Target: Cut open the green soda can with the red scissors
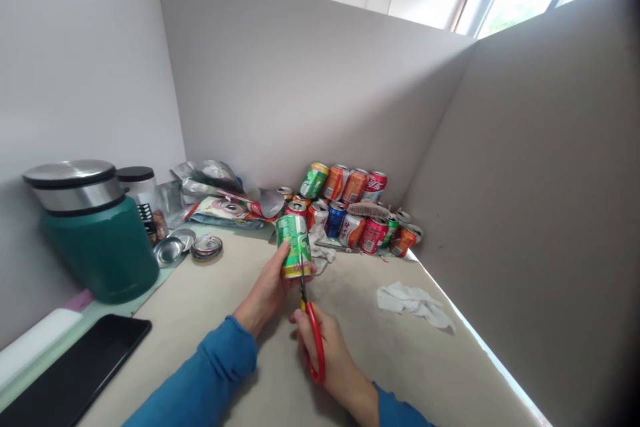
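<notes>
My left hand [274,280] is wrapped round a green and yellow drink can [291,237], which it holds up over the table. In my right hand [327,343] is a pair of scissors [316,345] with red handles. The dark blades point up and away from me and lie against the lower part of the can. Whether they have cut into the metal I cannot tell. Behind the can stand several more drink cans [357,185], stacked in rows.
A teal jar [103,247] with a metal lid, a black phone [75,367] and round metal can ends [207,247] lie at the left. Foil packets [225,210] are piled at the back. A white tissue [415,305] lies at the right. Grey panels [300,87] enclose the table [360,347].
</notes>
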A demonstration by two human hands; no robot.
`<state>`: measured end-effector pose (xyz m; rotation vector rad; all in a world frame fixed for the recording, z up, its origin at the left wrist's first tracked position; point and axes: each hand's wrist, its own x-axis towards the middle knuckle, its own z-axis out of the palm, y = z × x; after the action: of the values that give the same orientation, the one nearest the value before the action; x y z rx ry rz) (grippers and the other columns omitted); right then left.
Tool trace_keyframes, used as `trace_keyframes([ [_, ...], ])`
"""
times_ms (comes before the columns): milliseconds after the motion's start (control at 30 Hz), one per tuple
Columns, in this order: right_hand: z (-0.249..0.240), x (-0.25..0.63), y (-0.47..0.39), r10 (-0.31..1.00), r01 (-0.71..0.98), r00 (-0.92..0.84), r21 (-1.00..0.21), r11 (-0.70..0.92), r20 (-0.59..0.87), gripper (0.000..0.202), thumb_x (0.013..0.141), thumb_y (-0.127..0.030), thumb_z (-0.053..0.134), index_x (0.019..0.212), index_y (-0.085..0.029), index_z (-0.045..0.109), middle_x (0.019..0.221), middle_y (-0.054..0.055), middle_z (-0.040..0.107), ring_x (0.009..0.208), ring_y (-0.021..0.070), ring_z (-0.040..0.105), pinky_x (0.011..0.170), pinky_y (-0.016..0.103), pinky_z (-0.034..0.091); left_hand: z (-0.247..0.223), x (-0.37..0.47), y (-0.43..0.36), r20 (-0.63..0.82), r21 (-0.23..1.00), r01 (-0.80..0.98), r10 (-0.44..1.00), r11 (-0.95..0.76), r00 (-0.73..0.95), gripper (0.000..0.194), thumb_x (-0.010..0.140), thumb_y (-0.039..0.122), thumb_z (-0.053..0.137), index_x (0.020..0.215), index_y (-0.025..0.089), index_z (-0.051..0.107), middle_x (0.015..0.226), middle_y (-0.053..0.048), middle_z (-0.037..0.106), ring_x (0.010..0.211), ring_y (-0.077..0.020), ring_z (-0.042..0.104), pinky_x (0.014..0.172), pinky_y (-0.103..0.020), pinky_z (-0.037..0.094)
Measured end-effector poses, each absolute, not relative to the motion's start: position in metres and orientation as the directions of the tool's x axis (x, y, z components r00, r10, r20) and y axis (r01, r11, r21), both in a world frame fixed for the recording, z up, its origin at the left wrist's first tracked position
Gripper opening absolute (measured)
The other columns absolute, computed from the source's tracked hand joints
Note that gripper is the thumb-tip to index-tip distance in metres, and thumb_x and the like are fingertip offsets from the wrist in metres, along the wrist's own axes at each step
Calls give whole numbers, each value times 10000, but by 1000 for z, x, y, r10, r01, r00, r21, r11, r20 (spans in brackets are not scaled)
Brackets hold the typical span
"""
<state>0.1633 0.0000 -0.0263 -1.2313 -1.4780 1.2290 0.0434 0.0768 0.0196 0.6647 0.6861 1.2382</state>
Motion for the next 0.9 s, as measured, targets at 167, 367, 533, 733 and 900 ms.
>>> trace_keyframes([
  [167,-25,162,-2,981,226,-189,-971,81,38,486,905,-673,466,719,-225,453,505,-68,403,464,106,364,453,238,269,14,40,83,66,782,-623,991,23,120,475,877,469,617,1179,102,623,931,-107,744,770,-216,713,728,-318,571],
  [367,-22,162,-4,983,211,-183,-975,73,34,478,914,-662,465,721,-225,441,512,-71,407,456,100,361,454,239,265,12,45,80,-25,769,-632,994,89,110,391,908,445,580,1096,109,646,878,-97,738,722,-199,701,686,-310,578],
  [533,-21,162,-2,987,181,-155,-981,66,38,495,892,-691,466,730,-224,450,520,-69,413,448,100,379,448,236,286,14,48,76,-142,741,-639,978,206,151,341,931,419,547,1028,105,640,820,-97,720,666,-191,694,661,-328,592],
  [733,-19,162,0,986,170,-165,-984,46,18,540,856,-738,468,759,-208,496,524,-67,425,436,94,391,426,222,292,19,49,73,-228,721,-616,948,318,223,395,932,477,524,963,97,630,757,-86,689,609,-175,666,617,-317,588],
  [900,-22,162,0,988,128,-155,-991,27,7,560,848,-750,463,787,-196,517,554,-65,425,433,86,392,412,216,287,21,49,71,-282,711,-585,920,390,271,409,935,494,506,910,105,632,722,-76,678,565,-172,654,571,-303,571],
])
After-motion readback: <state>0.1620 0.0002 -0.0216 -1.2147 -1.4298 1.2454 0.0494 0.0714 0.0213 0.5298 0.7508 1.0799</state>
